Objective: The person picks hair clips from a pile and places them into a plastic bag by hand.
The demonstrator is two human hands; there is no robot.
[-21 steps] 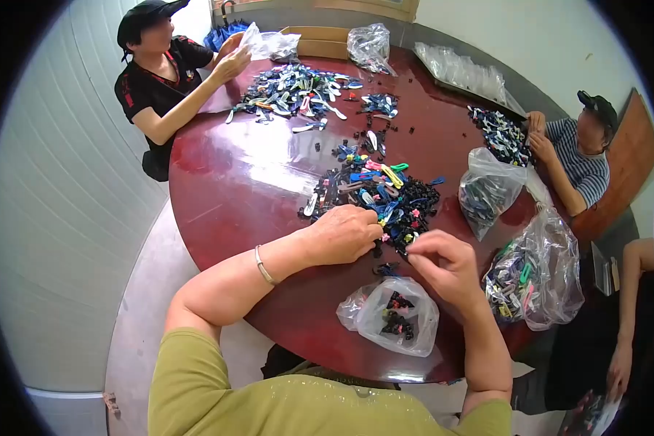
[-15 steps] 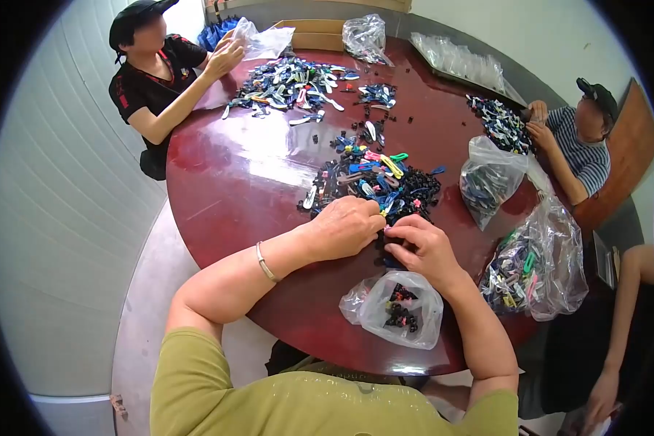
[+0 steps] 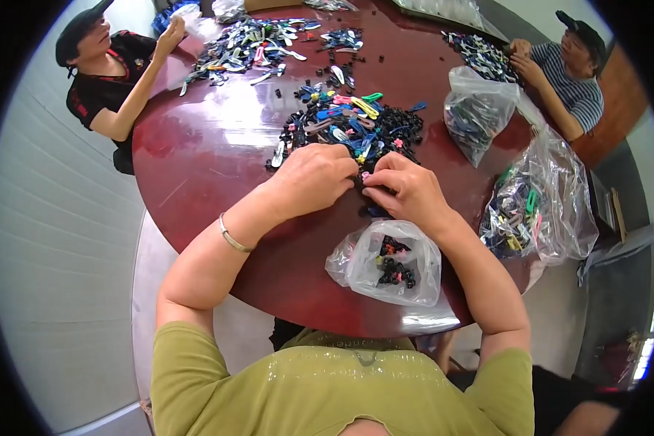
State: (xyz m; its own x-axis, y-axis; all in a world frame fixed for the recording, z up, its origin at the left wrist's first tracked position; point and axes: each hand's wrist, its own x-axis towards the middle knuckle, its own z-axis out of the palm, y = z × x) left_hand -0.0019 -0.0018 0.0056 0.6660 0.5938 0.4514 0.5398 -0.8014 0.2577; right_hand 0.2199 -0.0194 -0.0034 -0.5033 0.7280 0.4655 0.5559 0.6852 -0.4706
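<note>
On the near side of the table, my left hand (image 3: 316, 178) is closed in a pinch, and what its fingertips hold is hidden. Close beside it, my right hand (image 3: 407, 187) pinches a small pink piece (image 3: 365, 176) between thumb and forefinger. Both hands rest at the near edge of a heap of hair clips (image 3: 356, 120), mostly small black ones with some long coloured snap clips on top. Below my right hand stands an open clear plastic bag (image 3: 430, 272) with several small black clips (image 3: 396, 273) and a few red and pink bits inside.
A larger pile of snap clips (image 3: 247, 47) lies by a person (image 3: 109, 65) at far left. Another person (image 3: 567, 80) sits at far right beside a clip pile (image 3: 483, 58). Two filled plastic bags (image 3: 479, 109) (image 3: 545, 196) stand on the table's (image 3: 196, 167) right side.
The whole view has tipped downward, so the table sits higher. My hands stay at the heap, slightly farther apart. The left person's hand has lifted; the arm at the right edge is gone.
</note>
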